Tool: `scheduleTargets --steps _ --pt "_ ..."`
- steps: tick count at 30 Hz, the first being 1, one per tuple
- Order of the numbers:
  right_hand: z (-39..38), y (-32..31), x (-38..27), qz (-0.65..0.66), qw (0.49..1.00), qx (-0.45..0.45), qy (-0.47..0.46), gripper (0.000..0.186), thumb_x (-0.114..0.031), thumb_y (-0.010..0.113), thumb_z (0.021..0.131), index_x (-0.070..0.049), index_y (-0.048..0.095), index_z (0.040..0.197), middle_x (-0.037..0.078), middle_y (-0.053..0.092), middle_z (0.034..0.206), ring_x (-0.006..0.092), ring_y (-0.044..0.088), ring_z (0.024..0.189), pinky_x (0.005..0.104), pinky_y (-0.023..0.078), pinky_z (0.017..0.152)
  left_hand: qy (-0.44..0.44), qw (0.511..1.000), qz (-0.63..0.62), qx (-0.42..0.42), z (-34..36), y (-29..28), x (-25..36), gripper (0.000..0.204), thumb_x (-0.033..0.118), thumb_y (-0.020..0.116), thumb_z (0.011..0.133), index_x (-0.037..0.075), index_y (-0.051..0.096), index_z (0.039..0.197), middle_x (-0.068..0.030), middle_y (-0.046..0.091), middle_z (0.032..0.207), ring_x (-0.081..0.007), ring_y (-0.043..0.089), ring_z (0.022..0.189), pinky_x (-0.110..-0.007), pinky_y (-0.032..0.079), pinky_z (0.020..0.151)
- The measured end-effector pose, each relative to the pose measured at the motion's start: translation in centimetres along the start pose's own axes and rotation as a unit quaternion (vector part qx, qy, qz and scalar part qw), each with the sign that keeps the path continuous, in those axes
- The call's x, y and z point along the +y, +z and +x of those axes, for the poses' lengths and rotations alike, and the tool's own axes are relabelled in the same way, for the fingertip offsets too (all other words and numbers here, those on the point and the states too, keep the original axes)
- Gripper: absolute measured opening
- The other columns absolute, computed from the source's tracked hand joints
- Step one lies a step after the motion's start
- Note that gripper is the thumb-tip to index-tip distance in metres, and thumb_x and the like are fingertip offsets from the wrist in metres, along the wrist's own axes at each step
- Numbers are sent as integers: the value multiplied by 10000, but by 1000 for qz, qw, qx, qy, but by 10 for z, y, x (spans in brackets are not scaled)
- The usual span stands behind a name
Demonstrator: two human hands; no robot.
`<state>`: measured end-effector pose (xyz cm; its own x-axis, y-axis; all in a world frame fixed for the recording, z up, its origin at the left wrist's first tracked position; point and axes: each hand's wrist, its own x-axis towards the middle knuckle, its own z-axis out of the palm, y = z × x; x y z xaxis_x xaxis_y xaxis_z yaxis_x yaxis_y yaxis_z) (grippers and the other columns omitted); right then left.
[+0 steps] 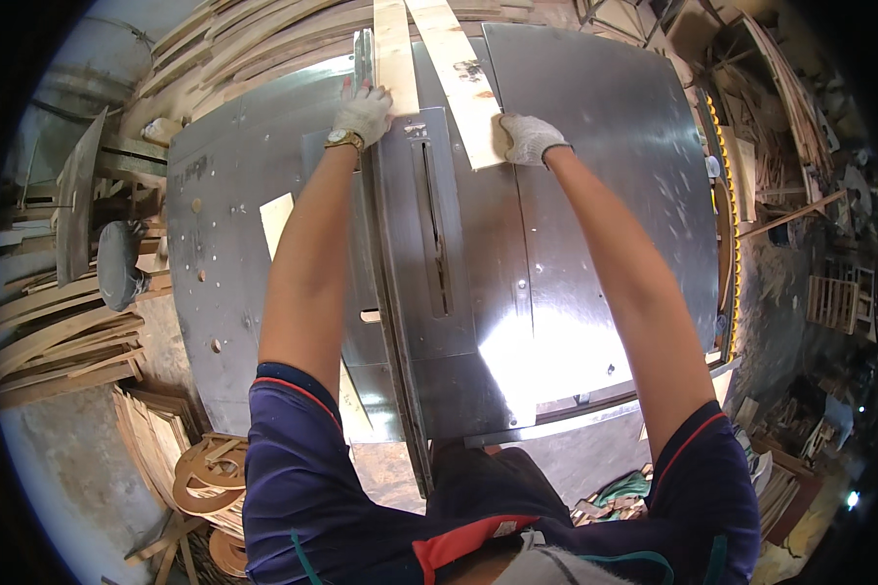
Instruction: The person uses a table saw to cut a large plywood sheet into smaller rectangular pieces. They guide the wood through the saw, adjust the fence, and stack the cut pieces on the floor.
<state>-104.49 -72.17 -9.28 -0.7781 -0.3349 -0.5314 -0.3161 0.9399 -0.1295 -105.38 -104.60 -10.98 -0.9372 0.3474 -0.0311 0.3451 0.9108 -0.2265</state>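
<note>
My left hand [363,119], in a pale work glove with bare fingertips, lies across the long metal fence [388,278]. Its fingers are spread, and the thumb side touches the edge of a pale wooden board [395,63]. My right hand [533,139], gloved too, is closed round the near right corner of a second wooden board [463,86], which has dark knots and slants away to the far left. Both boards rest on a metal saw table [605,117] and run out of view at the top. Between my forearms is the table's narrow slot [434,234]; whether a blade stands in it I cannot tell.
A wood strip [275,222] lies left of the fence, partly under my left arm. Stacked planks [234,49] lie beyond the table, with more timber [63,327] at the left. Ring-shaped wooden pieces [210,475] sit at lower left. A yellow toothed strip [735,253] follows the right edge.
</note>
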Motion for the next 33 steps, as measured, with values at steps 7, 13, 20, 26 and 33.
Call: scheduleTargets --steps 7,13,20,26,33 --pt "-3 17 -23 146 963 97 205 721 -549 817 739 -63 681 1254 156 683 1275 307 659 1175 423 526 1000 -19 990 -60 125 7 -18 -10 317 305 640 927 134 591 1189 -94 666 1297 -266 581 1298 -532 297 1186" --pt "3 23 -10 204 956 87 194 712 -577 847 680 -2 740 1086 206 728 1139 344 698 1092 423 545 925 -68 986 -60 140 6 -33 -1 218 229 665 906 116 588 1076 -100 730 937 -254 707 996 -516 356 1140" --pt "-50 74 22 451 874 85 162 336 -249 859 810 7 731 987 75 720 849 140 663 617 271 528 565 -246 863 -247 366 -89 -45 21 137 117 603 893 73 649 1015 -143 693 780 -333 675 824 -491 441 1041" --pt "-176 167 39 587 795 107 108 304 -271 787 879 18 718 942 69 700 800 120 660 649 282 517 552 -401 402 -707 421 -289 -53 53 251 120 527 989 -77 655 1077 -100 694 1043 -188 690 999 -322 518 852" --pt "-314 270 18 835 528 107 111 291 -346 526 1065 -98 649 973 36 636 824 170 582 619 315 527 555 -473 302 -739 374 -506 -10 145 388 257 431 1077 -78 588 1194 -203 661 1229 -215 663 1131 -341 495 985"
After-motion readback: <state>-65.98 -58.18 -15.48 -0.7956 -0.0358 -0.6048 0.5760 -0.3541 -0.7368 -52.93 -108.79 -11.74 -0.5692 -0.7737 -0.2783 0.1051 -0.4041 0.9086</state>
